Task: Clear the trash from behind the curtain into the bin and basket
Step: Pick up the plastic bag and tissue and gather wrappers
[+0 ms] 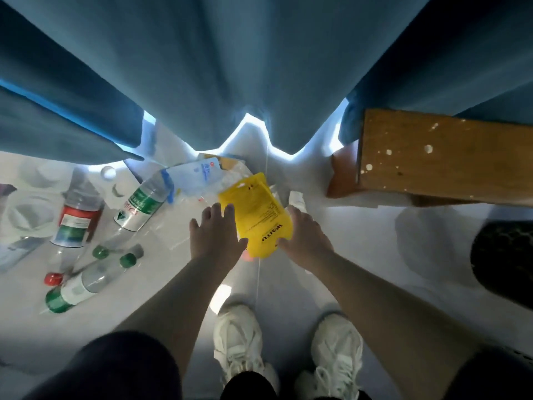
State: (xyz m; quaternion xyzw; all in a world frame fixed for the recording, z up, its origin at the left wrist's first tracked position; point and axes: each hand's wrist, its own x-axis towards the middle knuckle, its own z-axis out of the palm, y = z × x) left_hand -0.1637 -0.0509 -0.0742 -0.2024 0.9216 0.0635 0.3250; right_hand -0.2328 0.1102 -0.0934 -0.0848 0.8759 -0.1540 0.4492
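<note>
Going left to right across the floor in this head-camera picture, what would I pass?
In order: clear plastic bottle with a red label → clear plastic bottle with a green label → left hand → yellow plastic pouch → right hand → brown wooden furniture piece.

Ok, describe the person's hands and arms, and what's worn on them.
Both the left hand and the right hand are bare, with no gloves and no rings, watch or bracelet visible. The forearms are uncovered. Higher up, dark fabric begins, which may be short sleeves.
</note>
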